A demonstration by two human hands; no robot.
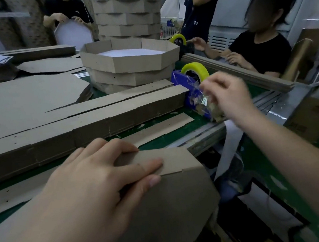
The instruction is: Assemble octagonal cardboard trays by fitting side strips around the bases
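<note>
**Fig.** Tray seam held for taping.

**Progress:** A stack of done trays [130,63] stands at 12 o'clock on the counter [176,134], w/ a taller stack [127,9] behind it, so the batch looks well under way. Stock left: a strip pile [74,128] runs across the middle from 9 to 3 o'clock, and flat bases [29,97] lie at 10 o'clock. The current tray [166,211] is at 6 o'clock, at the counter's near edge. Its strip is bent round and the two ends meet at a seam [171,173] that is not yet taped. Remaining for this tray, prob.: tape the seam, then stack it.

**Hands:** The left hand [101,181] lies flat over the tray, fingers straight, w/ fingertips and thumb pressing either side of the seam. The right hand [226,95] reaches to 2 o'clock, to the blue dispenser [177,79]. Its fingers are curled and seem to pinch the free end of the tape [193,68]. This hand is blurred, so the exact grip is unclear.
</note>
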